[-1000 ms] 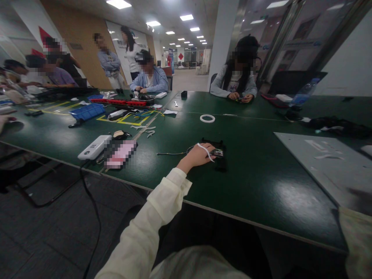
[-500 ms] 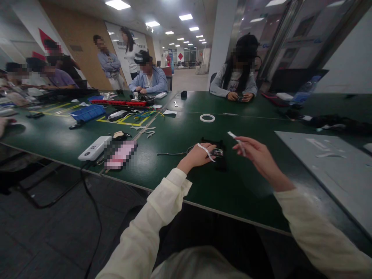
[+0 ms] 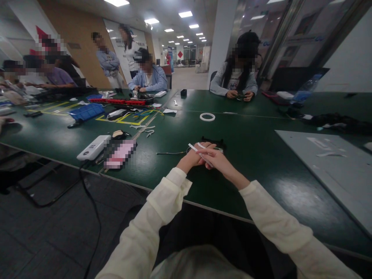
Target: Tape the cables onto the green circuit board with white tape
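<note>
My left hand point(image 3: 189, 159) lies palm down over the left side of a dark device point(image 3: 213, 140) on the green table, its visible fingers stretched out. Across the back of that hand runs a white strip point(image 3: 201, 145). My right hand point(image 3: 216, 161) pinches another thin white strip point(image 3: 193, 147), held slanting just above or against the left hand; whether they touch I cannot tell. Both hands cover much of the device. A thin cable point(image 3: 168, 153) extends leftward from beneath the left hand.
A white ring-shaped roll point(image 3: 207, 114) lies beyond my hands. To the left are a pink phone-like item point(image 3: 123, 154), a white power bank point(image 3: 93, 148) and a blue tray point(image 3: 87, 112). A grey board point(image 3: 328, 166) lies right. People sit across the table.
My right hand has moved left with its white strip, from beside the device to over my left hand. The left hand has stayed in place.
</note>
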### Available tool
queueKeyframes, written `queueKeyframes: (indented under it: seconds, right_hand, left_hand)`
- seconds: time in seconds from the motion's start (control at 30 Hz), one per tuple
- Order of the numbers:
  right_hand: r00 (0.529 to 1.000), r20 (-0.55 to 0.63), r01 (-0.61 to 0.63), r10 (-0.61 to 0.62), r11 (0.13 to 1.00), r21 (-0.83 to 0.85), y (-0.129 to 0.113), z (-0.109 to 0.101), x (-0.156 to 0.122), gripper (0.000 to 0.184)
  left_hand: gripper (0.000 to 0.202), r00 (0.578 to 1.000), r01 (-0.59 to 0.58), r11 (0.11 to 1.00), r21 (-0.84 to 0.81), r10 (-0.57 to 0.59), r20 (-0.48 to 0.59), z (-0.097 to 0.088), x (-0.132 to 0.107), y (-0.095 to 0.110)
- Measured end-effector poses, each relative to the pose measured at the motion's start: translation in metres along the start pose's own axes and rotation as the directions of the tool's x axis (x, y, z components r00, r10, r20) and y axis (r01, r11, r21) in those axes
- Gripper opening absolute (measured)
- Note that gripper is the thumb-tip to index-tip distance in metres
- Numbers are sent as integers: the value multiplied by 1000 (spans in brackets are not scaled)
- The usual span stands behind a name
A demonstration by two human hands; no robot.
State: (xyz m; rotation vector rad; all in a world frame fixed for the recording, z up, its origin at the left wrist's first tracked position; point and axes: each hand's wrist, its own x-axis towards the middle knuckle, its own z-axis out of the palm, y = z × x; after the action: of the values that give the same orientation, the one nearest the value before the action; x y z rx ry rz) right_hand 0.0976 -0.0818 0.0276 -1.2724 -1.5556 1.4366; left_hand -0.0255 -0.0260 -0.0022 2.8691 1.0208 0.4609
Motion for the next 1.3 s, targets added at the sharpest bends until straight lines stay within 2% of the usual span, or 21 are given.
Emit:
queueKeyframes:
  seconds: [0.17,0.33,0.53,0.77,0.97,1.17,1.3]
  right_hand:
    - [992,89,-84,91,993,-79,-7,-9,-6,31]
    - [958,190,-215,217,976,-31,-17,-17,-13,37]
    - [931,288,-249,224,967,50,-13,-26,-13,48]
    - [923,293,-275,249,960,52,-14,-28,-16,51]
    - [920,291,-285,261,958,42,-18,-29,-20,47]
    - [910,351,-269,219,958,99,-7,-34,-22,48]
    - [924,303,-254,235,967,27,-6,-48,-35,48]
  left_hand:
    - [47,1000,28,997,67,-29,3,4,2,-1]
    - [46,1000,20,992,125,-21,1,5,1,1]
    - [49,999,32,988,152,-35,17,6,0,2]
    - [63,999,-1,986,164,-6,45,4,1,0]
    - [59,999,4,987,160,-11,41,4,1,1]
    - [54,1000,22,993,120,-20,-11,5,1,1]
    - [54,998,20,989,145,-12,-56,5,2,2]
